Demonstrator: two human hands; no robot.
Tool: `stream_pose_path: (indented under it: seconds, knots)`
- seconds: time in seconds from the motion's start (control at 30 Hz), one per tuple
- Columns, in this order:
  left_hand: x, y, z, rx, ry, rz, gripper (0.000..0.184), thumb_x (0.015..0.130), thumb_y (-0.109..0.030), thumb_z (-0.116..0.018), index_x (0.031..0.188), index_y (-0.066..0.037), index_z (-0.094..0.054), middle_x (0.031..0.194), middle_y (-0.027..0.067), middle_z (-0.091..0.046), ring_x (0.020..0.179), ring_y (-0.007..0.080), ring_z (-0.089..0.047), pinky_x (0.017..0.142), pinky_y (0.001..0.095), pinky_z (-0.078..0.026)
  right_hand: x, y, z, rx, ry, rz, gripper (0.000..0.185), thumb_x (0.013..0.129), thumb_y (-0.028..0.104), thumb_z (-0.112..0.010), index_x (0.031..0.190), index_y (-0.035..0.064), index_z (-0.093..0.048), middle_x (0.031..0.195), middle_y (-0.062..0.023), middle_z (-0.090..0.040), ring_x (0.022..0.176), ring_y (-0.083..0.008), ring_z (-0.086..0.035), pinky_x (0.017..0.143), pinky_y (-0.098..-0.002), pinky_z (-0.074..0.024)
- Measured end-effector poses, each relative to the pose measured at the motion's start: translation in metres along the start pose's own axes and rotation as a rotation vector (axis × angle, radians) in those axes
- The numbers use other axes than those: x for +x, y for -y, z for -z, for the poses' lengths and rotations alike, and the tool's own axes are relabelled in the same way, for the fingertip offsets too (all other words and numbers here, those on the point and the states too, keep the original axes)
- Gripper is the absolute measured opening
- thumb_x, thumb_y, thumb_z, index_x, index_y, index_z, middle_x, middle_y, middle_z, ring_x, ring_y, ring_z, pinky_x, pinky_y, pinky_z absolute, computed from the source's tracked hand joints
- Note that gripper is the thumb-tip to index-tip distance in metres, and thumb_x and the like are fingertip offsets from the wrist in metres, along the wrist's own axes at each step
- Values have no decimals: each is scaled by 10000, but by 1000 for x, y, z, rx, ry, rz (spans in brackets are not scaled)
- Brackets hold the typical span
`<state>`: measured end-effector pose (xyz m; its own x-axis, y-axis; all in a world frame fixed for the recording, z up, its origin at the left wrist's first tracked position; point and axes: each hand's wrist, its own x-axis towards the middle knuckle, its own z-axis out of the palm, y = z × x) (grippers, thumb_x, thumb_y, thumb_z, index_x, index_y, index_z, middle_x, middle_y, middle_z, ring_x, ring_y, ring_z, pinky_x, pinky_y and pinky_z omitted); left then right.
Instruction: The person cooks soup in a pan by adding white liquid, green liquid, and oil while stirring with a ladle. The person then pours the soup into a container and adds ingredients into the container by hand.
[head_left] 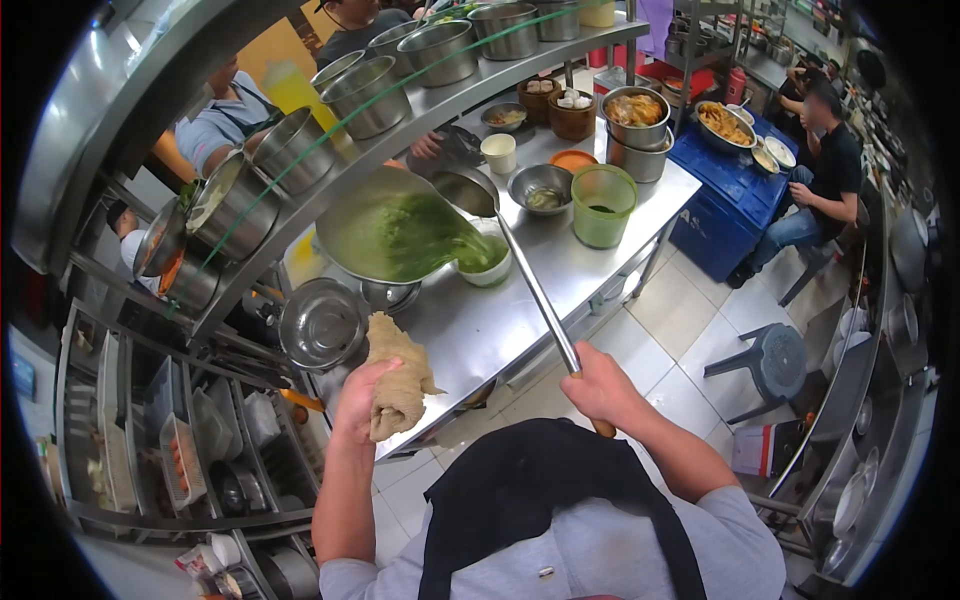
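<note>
My left hand (364, 395) grips a folded beige cloth (399, 388) at the near side of a wok (345, 235); the wok's grip under the cloth is hidden. Tilted to the right, the wok pours chopped greens in green liquid (430, 235) into a white bowl (486, 276) on the steel table. My right hand (604, 386) is closed round the wooden end of a long-handled ladle (536, 290). The ladle's head rests by the wok's far rim, above the bowl.
An empty steel bowl (322, 322) sits left of the wok. Beyond the pour stand a steel bowl (541, 190) and a green container (604, 205). Steel pots (366, 98) line the overhead shelf (420, 95). A stool (765, 365) and a seated person (822, 180) are at right.
</note>
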<state>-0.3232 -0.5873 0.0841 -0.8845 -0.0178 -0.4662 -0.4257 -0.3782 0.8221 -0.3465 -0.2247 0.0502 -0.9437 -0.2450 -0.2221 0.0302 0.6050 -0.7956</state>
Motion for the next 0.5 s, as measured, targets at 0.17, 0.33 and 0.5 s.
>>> stream_pose_path:
  seconds: [0.17, 0.33, 0.5]
  knots:
    - [5, 4, -3, 49, -24, -45, 346, 938, -146, -670, 1215, 45, -591, 1035, 120, -687, 872, 217, -698, 761, 360, -578, 5, -3, -4, -39, -1, 2, 344, 837, 187, -593, 1042, -76, -508, 884, -333, -646, 891, -510, -631, 820, -537, -495]
    - [16, 10, -4, 141, -16, -82, 330, 940, -125, -655, 1228, 27, -601, 1070, 107, -686, 908, 214, -694, 794, 357, -571, 27, -21, -14, -109, -69, 84, 322, 833, 174, -594, 1015, -67, -483, 850, -337, -640, 860, -516, -630, 790, -556, -497]
    - [24, 15, -9, 189, -20, -142, 310, 948, -110, -631, 1225, 26, -602, 1078, 97, -684, 917, 200, -680, 808, 345, -555, 68, -26, -10, -209, -135, 215, 257, 820, 126, -587, 965, -48, -466, 734, -295, -632, 733, -518, -626, 703, -582, -499]
